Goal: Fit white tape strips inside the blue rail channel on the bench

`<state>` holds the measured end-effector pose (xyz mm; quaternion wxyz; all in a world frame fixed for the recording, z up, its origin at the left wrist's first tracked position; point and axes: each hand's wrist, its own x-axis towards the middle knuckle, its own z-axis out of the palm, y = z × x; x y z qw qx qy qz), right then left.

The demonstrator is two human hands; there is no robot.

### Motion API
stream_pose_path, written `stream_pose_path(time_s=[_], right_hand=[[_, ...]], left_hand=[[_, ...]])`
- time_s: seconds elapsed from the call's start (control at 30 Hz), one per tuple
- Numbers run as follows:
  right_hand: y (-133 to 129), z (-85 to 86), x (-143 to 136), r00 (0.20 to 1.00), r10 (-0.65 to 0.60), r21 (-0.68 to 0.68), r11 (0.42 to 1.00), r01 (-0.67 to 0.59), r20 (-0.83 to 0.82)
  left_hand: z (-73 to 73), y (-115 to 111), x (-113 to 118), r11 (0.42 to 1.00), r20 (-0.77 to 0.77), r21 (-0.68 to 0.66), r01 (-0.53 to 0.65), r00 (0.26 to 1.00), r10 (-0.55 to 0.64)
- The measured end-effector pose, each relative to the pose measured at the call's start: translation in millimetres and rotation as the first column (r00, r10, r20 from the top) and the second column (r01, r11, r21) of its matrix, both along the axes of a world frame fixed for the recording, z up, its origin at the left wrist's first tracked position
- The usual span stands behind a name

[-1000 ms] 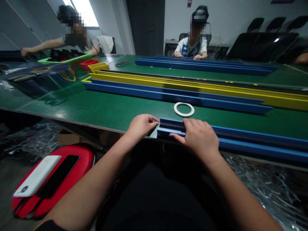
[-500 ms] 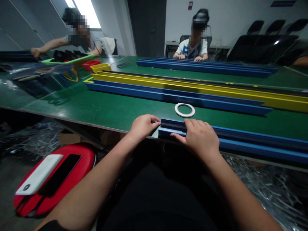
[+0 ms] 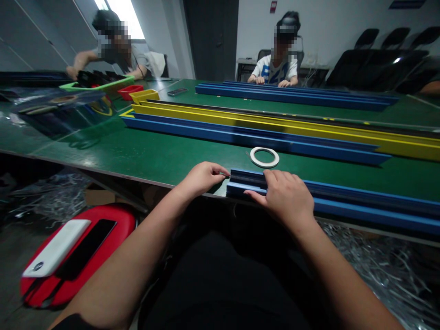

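A long blue channel-shaped profile (image 3: 360, 201) lies along the near edge of the green table, running off to the right. Over its left part rests my right hand (image 3: 288, 195), with fingers across the far side and the thumb on the near side, gripping it. My left hand (image 3: 202, 178) is at the profile's left end, thumb and forefinger pinched together against that end. Whatever may be between those fingertips is too small to make out. Just beyond the profile, a roll of white tape (image 3: 264, 157) lies flat on the table.
Behind the tape lie another blue profile (image 3: 206, 135) and a long yellow profile (image 3: 309, 130). Yellow (image 3: 144, 96) and red bins (image 3: 129, 91) stand back left, near a green tray (image 3: 120, 82). Two people sit across the table. A red stool (image 3: 117, 229) holds two flat devices.
My left hand has shifted very slightly at the profile's end, while my right hand stays put. The person at the back left has drawn an arm inward.
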<state>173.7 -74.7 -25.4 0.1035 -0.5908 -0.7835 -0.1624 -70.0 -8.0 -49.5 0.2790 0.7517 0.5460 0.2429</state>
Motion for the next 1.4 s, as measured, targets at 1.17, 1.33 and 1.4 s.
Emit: stream_pose_path(time_s=[1.17,1.33,1.4], right_hand=[[0.4,-1.3,0.1,1.000,0.010,0.005,1.000,-0.010,0.006],[-0.3,0.6,-0.9,1.000,-0.007,-0.009,1.000,0.007,0.010],[-0.1,0.3,-0.5,1.000,-0.001,-0.004,1.000,0.001,0.009]], left_hand=[[8.7,15.3,-3.7,0.985,0.050,-0.108,0.138,0.990,-0.133],[8.8,14.4,-4.4,0.986,0.003,-0.070,0.149,0.989,-0.149],[8.2,13.9,-5.1,0.984,-0.002,-0.073,0.163,0.987,-0.164]])
